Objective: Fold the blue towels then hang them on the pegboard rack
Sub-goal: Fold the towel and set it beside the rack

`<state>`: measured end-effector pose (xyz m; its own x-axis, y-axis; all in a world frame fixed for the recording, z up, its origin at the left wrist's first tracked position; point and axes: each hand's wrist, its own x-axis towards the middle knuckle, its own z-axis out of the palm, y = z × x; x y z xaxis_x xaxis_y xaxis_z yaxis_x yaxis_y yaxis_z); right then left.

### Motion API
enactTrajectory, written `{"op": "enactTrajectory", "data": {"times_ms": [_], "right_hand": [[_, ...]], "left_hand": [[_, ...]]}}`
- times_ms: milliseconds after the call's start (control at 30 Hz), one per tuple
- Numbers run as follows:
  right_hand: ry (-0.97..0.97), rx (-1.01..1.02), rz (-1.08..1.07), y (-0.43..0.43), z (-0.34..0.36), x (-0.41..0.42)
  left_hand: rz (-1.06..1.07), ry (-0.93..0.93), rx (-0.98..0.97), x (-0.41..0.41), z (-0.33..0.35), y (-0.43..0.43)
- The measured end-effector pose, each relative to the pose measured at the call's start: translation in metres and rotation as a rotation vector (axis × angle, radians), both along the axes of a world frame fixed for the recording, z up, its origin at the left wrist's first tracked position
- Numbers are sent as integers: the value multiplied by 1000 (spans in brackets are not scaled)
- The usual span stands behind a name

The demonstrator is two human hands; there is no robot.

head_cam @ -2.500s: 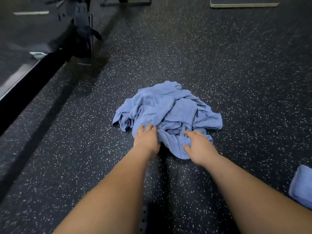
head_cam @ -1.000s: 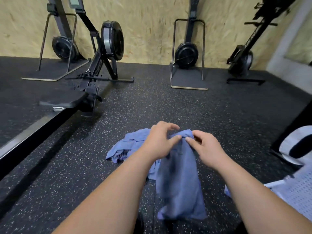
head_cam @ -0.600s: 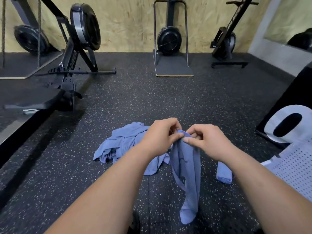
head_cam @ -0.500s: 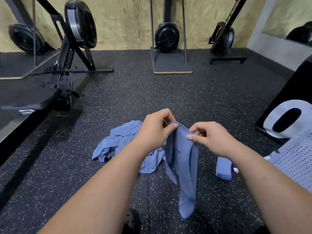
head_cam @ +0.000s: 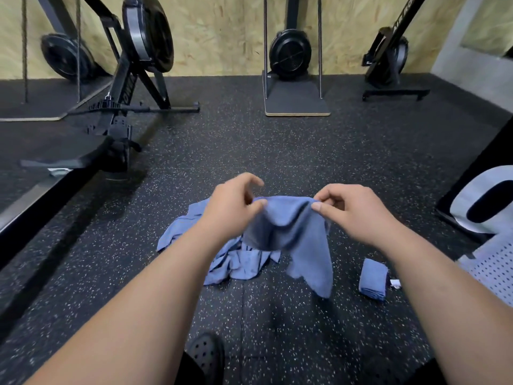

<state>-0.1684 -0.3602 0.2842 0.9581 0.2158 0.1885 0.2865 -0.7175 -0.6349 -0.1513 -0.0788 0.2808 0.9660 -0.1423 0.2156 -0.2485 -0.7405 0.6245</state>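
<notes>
Towel [head_cam: 291,229], blue: held above the speckled floor [head_cam: 277,151], top edge stretched between left hand [head_cam: 230,207] and right hand [head_cam: 352,209], each pinching a corner with thumb and fingertips; lower end hanging loose. Pile of blue towels [head_cam: 222,262]: crumpled on floor, behind and left. Folded towel [head_cam: 372,279]: on floor, right, near white pegboard rack [head_cam: 494,270].

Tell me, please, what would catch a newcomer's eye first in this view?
At the centre, the left hand and right hand each pinch the top edge of a blue towel, which hangs between them above the speckled floor. Beyond it, lower left, a crumpled pile of towels lies on the floor, with a folded towel to the right. A black rowing machine stands at the far left.
</notes>
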Motion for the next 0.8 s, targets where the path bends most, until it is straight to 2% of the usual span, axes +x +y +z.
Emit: {"op": "enactTrajectory", "data": {"times_ms": [133,267,400,500,600,667,800], "right_hand": [[-28,-55,109,20,0,-2],[-30,-45,95,16,-2,3],[56,-25,67,0,-8,11],[74,-44,4,-16,-11,20],[54,-58,-97,-32,-9,27],[35,-75,-122,-34,-9,29],[47,-38,-23,-13,-9,31]], "left_hand": [[-261,25,-26,-7,-6,-32],[-279,36,-51,2,-12,-46],[-181,-18,-54,13,-8,-48],[40,-96,-88,25,-2,-41],[194,-78,-36,39,-5,-26],[150,-25,44,45,-10,-20],[-154,42,38,41,-15,-32]]}}
